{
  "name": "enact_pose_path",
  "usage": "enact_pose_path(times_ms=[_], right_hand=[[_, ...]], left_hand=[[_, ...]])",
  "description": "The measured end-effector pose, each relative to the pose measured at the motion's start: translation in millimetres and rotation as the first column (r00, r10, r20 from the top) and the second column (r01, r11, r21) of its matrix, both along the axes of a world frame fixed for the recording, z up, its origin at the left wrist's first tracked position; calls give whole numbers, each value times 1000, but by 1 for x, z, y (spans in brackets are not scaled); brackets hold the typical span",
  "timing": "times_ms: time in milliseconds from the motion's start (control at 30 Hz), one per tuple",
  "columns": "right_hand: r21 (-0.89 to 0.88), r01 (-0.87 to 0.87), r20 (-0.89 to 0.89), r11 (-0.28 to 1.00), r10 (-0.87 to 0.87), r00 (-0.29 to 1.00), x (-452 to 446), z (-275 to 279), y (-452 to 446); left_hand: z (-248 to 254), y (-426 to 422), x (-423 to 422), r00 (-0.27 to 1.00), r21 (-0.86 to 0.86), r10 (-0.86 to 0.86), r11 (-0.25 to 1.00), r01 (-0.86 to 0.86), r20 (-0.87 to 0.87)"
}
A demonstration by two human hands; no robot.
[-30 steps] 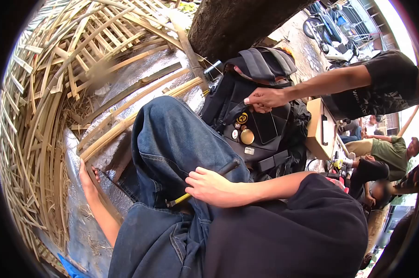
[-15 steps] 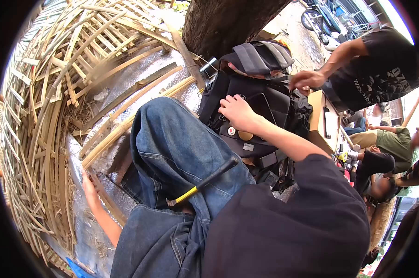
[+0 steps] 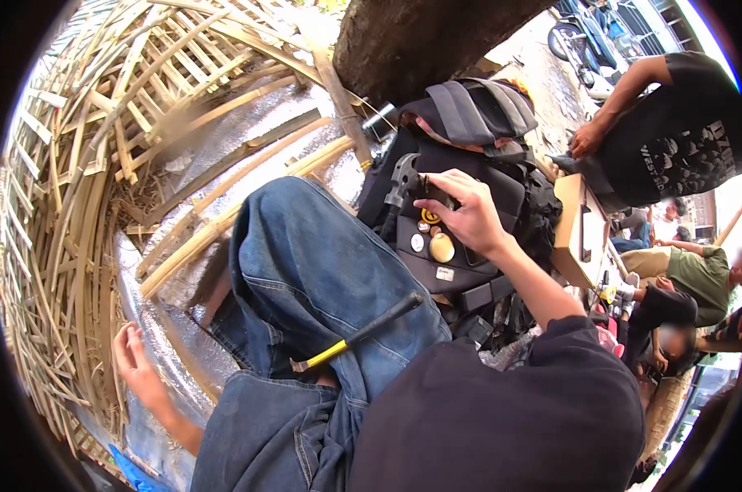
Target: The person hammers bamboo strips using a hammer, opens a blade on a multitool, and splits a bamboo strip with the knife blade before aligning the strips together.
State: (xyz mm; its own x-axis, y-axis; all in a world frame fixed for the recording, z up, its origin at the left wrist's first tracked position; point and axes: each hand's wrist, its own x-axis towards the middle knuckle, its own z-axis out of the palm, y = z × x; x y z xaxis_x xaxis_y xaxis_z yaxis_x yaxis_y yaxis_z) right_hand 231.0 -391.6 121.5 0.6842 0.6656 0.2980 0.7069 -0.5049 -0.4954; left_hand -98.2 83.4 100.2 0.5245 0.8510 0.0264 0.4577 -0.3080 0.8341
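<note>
My right hand (image 3: 469,215) is closed on a claw hammer (image 3: 404,179), its metal head pointing left. The fingers hide most of its handle. Right beneath is a black backpack (image 3: 416,266) with round pins and padded straps. At the lower left my left hand (image 3: 144,371) is held open, fingers apart, with nothing in it. It hovers near a silvery foil sheet (image 3: 162,410) and bamboo strips. Across my jeans lies a tool (image 3: 356,334) with a black grip, a yellow shaft and a small metal end.
Woven bamboo lattice (image 3: 84,271) curves along the left. Loose bamboo poles (image 3: 199,250) lie on the foil beyond my knee. A tree trunk (image 3: 424,41) rises behind the backpack. A cardboard box (image 3: 572,234) stands right, beside a person in a black shirt (image 3: 674,139). Other people sit farther right.
My right hand has lifted slightly off the backpack, and a claw hammer now shows in it. My left hand has shifted down and left, fingers curling apart. The nearby person's arm has drawn back.
</note>
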Motion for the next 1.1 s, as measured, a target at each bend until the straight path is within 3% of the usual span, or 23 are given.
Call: enact_pose_path(times_ms=[33,67,100,167,300,367,433,500,567,667,933,1000,1033,1100], right_hand=[[130,111,-160,985,-90,983,-5,5,10],[84,142,-217,986,-121,969,-13,22,23],[57,210,-416,976,-168,894,-21,35,36],[384,382,-817,841,117,564,-40,41,66],[513,349,-848,784,400,347,-63,54,119],[541,308,-833,782,449,322,-75,55,146],[547,302,-825,780,443,350,-89,58,168],[539,253,-819,803,430,379,-100,66,184],[490,207,-836,847,389,387,-108,72,193],[450,146,-811,881,335,480,-117,65,203],[503,43,-753,864,413,513,-120,66,219],[510,54,-813,859,460,357,-113,64,220],[505,54,-815,861,456,357,-110,64,220],[526,46,-832,849,503,234,-105,65,219]], left_hand=[[14,-16,14,996,-2,-88,996,88,-16],[25,-31,27,987,-42,-158,987,158,11],[36,-48,40,975,-78,-220,972,223,39],[70,-90,69,908,-204,-403,885,419,119],[88,-139,104,755,-514,-531,556,653,385],[87,-151,112,691,-492,-604,496,716,397],[89,-163,112,707,-523,-564,484,702,427],[93,-163,108,781,-604,-528,517,607,334],[87,-161,104,836,-653,-382,523,547,394],[87,-159,93,853,-663,-327,536,522,407],[79,-156,81,869,-679,-167,562,472,466],[84,-154,79,887,-709,-158,548,445,435],[86,-153,78,887,-711,-156,544,445,436],[91,-150,76,905,-701,-162,585,409,393]])
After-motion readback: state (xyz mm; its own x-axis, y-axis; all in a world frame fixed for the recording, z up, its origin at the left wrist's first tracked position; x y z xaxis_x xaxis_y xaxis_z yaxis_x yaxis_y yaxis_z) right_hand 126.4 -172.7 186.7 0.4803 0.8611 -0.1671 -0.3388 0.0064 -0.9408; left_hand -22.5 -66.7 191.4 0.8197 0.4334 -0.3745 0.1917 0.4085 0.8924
